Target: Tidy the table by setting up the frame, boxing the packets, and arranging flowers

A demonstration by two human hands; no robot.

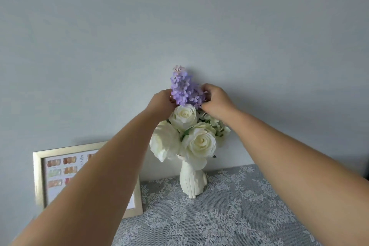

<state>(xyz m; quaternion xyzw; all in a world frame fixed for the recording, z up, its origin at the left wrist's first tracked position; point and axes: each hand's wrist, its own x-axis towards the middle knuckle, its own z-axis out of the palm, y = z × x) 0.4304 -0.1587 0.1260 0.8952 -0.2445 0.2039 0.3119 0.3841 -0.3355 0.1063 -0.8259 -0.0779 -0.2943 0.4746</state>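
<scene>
A white hand-shaped vase [192, 182] stands on the lace-covered table [229, 211] against the wall. It holds several cream roses [200, 142] and, above them, a purple flower spike [185, 88]. My left hand [161, 104] touches the spike's left side and my right hand [215, 100] its right side, fingers pinched into the purple blossoms. A gold picture frame [39, 181] stands upright at the left, leaning on the wall, partly hidden by my left forearm. No packets or box are in view.
A plain grey-blue wall [179, 16] fills the upper view right behind the vase. Pale green leaves [221, 130] sit under my right wrist. A dark object [366, 170] shows at the right edge.
</scene>
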